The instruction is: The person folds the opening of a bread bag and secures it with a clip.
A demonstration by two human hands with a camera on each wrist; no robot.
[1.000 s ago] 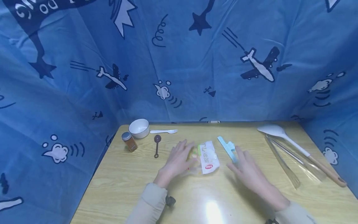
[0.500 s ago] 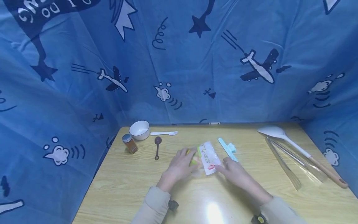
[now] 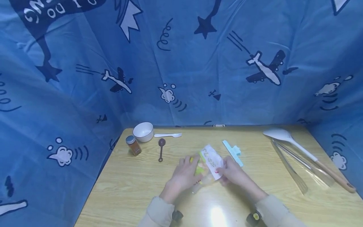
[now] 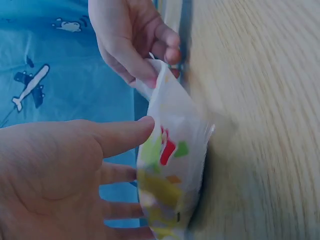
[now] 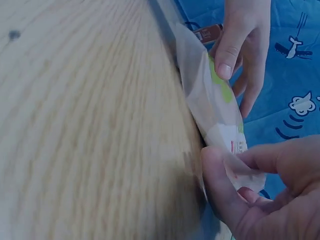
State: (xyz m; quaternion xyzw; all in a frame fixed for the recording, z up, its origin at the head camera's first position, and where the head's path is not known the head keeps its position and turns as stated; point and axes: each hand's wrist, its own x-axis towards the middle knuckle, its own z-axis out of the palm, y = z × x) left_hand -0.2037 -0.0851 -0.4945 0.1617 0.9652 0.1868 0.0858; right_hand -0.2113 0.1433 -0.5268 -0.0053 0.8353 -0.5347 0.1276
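Observation:
A plastic food bag (image 3: pixel 211 161), part white and part see-through with green, yellow and red print, lies tilted near the middle of the table. My right hand (image 3: pixel 233 171) pinches its white end between thumb and fingers, clearly seen in the right wrist view. At the other end is my left hand (image 3: pixel 183 174); in the left wrist view its thumb (image 4: pixel 127 136) and fingers reach out straight against the bag's printed side. A light blue bag clip (image 3: pixel 233 153) lies just beyond my right hand.
Back left on the wooden table (image 3: pixel 119 189) stand a white bowl (image 3: pixel 143 132) and a spice jar (image 3: pixel 133 145). A white fork (image 3: pixel 168 135) and brown measuring spoon (image 3: pixel 161 149) lie nearby. At right lie a white ladle (image 3: pixel 300 146) and metal tongs (image 3: pixel 292 170). Blue curtain surrounds the back.
My right hand has moved left from beside the clip and taken hold of the bag's white end. The bag has turned and tilted. My left hand has stayed at its left end.

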